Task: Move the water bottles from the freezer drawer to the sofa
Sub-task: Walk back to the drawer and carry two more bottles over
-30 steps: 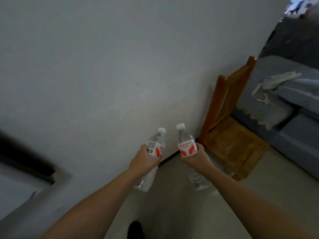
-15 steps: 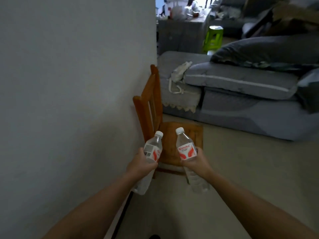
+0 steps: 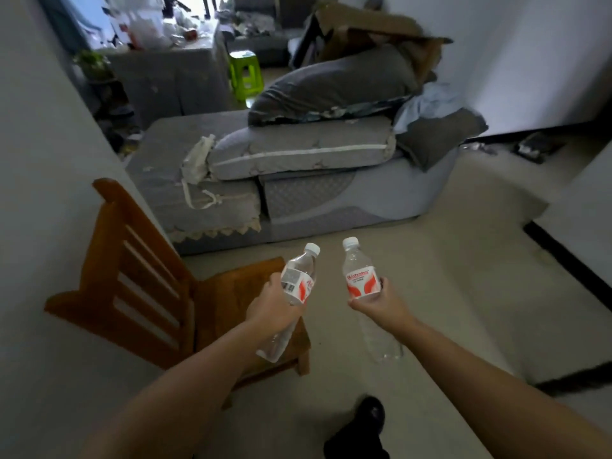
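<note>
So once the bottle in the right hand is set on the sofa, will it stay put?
Probably not standing: the right bottle is tall and narrow, and the sofa cushions look soft. Laid down, its round body may roll. It looks full, so fairly heavy.

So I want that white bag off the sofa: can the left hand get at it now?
Probably not: the left hand grips a bottle, and the bag lies far ahead on the sofa, past the chair.
</note>
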Demonstrator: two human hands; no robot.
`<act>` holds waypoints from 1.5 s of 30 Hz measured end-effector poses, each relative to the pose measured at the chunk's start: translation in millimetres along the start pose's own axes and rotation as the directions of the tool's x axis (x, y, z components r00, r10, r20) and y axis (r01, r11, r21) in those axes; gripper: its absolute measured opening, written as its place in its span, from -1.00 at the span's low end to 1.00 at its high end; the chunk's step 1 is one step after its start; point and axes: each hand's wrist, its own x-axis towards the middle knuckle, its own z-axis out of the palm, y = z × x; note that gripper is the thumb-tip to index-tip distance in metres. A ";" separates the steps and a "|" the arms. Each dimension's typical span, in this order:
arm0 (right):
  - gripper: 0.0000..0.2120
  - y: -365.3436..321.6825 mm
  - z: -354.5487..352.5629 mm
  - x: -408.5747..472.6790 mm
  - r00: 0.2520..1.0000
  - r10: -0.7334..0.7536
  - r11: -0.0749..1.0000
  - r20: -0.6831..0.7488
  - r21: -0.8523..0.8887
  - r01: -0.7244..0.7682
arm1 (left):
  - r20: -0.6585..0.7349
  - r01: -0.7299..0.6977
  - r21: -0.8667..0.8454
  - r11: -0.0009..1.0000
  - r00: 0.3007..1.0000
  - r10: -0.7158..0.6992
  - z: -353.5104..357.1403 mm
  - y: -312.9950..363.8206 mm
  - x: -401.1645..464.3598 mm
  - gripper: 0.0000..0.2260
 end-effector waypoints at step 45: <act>-0.19 69.5 -518.3 396.3 0.466 0.426 0.882 -0.775 0.242 -0.404 | 0.661 -0.816 0.052 0.576 0.460 0.592 347.4 677.0 479.9 -0.29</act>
